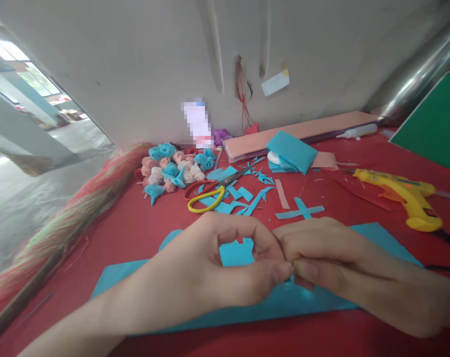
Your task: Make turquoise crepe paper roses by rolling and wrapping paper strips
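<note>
Above a large blue sheet, my left hand meets my right hand, their fingertips touching. Both hands are closed, thumbs pressed against index fingers. What they pinch is mostly hidden; a small bit of blue shows just beneath the fingertips, and I cannot tell if it is held or part of the sheet. Behind the hands lie crossed blue strips, a pink strip, blue scraps and scissors with one red and one yellow handle. Pink, white and blue rosettes are heaped at the back left.
A yellow glue gun lies at the right, its cord trailing. Folded blue material, a long pink pack and a white bottle are at the back. Red fringed material lines the table's left edge. A green board stands far right.
</note>
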